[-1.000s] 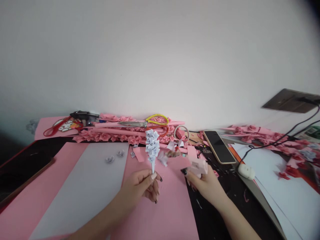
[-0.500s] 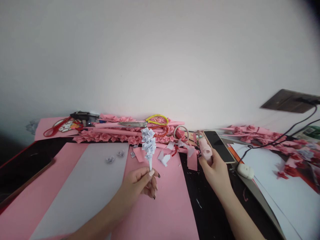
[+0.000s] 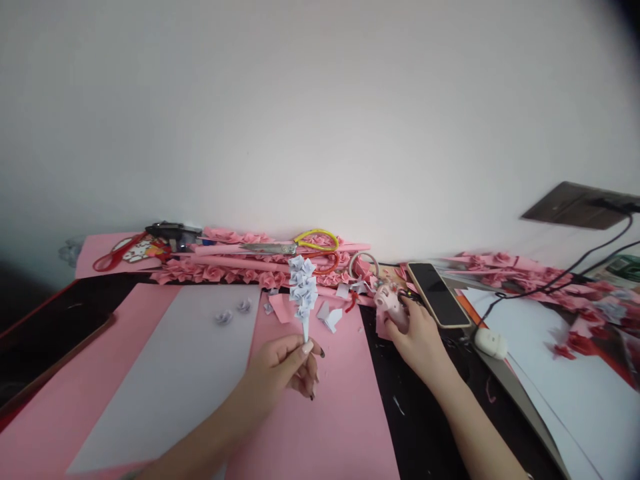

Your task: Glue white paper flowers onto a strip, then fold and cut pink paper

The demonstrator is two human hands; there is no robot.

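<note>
In my left hand (image 3: pixel 295 365) is the stem of a white paper flower spray (image 3: pixel 303 288), pinched between thumb and fingers. The spray stands upright, with several small folded blossoms stacked along its top. My right hand (image 3: pixel 417 337) is closed around a pale pink, rounded object (image 3: pixel 391 303) low over the table; its exact kind I cannot make out. Beneath the left hand lies a pink paper sheet (image 3: pixel 325 427). Two loose white paper flowers (image 3: pixel 224 317) rest on the pale sheet (image 3: pixel 165 373) to the left.
Scissors with yellow handles (image 3: pixel 316 239) lie on bundled pink paper flowers (image 3: pixel 215 273) along the wall. Paper scraps (image 3: pixel 330 317) are scattered in front. At right are a phone (image 3: pixel 440 293), a white earbud case (image 3: pixel 491 343), black cords (image 3: pixel 565 270) and white paper (image 3: pixel 555 373).
My right hand has shifted left with the pale pink object, turning it so its other end faces left. The left hand with the flower spray has hardly moved.
</note>
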